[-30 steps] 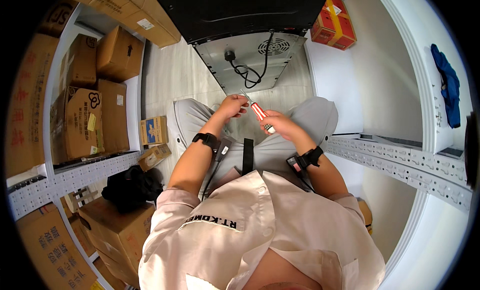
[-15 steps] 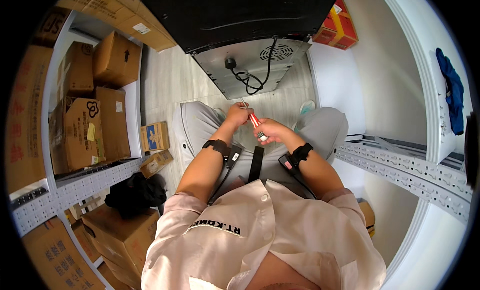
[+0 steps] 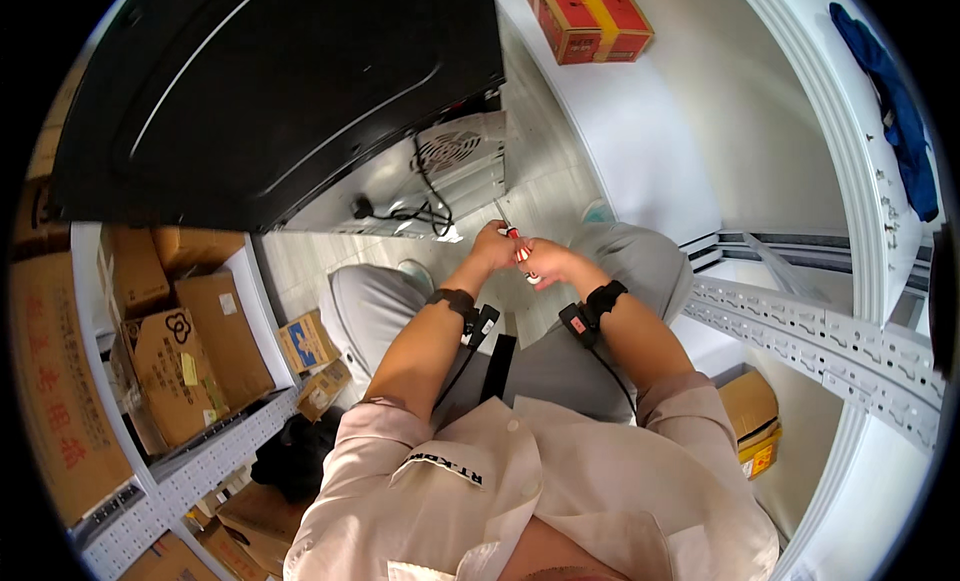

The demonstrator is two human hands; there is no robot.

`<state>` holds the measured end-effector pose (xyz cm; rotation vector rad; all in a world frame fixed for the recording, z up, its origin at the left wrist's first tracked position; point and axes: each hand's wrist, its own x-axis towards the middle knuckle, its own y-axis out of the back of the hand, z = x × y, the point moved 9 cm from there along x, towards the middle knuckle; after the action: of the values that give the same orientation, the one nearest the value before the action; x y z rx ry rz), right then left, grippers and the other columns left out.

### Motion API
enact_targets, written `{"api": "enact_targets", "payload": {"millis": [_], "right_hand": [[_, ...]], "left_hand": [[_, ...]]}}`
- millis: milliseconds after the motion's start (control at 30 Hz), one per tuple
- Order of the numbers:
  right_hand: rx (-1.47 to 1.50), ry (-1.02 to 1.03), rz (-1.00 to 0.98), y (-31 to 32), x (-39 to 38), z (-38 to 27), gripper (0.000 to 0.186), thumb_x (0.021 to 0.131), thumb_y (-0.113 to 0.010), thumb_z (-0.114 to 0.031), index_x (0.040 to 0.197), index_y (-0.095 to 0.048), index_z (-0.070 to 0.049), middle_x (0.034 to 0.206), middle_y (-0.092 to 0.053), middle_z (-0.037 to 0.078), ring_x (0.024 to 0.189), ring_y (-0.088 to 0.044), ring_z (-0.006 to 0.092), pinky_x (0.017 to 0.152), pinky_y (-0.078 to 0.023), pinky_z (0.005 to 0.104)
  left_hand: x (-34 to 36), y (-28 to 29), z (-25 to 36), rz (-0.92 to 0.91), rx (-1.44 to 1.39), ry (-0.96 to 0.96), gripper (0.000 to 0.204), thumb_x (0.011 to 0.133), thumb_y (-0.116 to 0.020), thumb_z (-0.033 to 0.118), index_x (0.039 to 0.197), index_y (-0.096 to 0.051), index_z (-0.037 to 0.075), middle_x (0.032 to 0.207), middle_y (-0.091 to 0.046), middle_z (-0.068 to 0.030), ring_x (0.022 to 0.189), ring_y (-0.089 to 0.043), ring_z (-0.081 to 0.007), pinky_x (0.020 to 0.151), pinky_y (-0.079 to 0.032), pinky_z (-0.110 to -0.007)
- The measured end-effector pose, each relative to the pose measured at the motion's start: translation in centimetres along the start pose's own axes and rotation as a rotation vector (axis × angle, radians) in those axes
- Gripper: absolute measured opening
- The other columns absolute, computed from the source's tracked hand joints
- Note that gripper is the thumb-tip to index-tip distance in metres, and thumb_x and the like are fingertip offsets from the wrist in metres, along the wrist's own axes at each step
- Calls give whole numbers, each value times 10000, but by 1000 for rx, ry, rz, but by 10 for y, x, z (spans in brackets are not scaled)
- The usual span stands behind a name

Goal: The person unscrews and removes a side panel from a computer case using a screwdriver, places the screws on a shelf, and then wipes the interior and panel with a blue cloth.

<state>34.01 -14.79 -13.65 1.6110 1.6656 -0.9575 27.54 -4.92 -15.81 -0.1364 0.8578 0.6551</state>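
The screwdriver (image 3: 522, 252), its handle striped red and white, is held above the floor (image 3: 547, 193) in front of the person, shaft pointing away. The right hand (image 3: 553, 263) is wrapped round the handle; the left hand (image 3: 490, 249) is curled in at its front end, though I cannot tell what those fingers close on. Beyond stands a black appliance (image 3: 330, 111) with a dark power cord (image 3: 430, 217); at left, cardboard boxes (image 3: 225, 331) fill a white shelf (image 3: 235, 433)
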Motion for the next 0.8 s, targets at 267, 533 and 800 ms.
{"api": "enact_targets", "payload": {"millis": [267, 533, 800], "right_hand": [[-84, 60, 201, 30, 28, -4, 293, 820, -622, -147, 1082, -553, -36, 933, -637, 105, 885, -617, 193, 648, -539, 366], [-166, 32, 372, 53, 60, 14, 512, 821, -602, -306, 1160, -518, 68, 1096, -620, 266, 1026, -610, 386, 853, -485, 447], [-135, -88, 401, 67, 47, 9, 612, 836, -554, -370, 1242, -476, 81, 1233, -559, 292, 1168, -535, 436, 967, -450, 473]], "left_hand": [[64, -11, -14, 78, 49, 4, 644, 746, -799, 258, 1242, -537, -58, 999, -687, -158, 851, -684, -228, 750, -557, -332], [90, -9, -18, 189, 88, 29, 581, 738, -773, 193, 1230, -554, -27, 953, -695, -139, 775, -681, -216, 696, -555, -329], [97, -22, 0, 212, 72, -3, 593, 770, -772, 145, 1266, -494, -24, 922, -677, -135, 722, -656, -182, 638, -544, -316]]}}
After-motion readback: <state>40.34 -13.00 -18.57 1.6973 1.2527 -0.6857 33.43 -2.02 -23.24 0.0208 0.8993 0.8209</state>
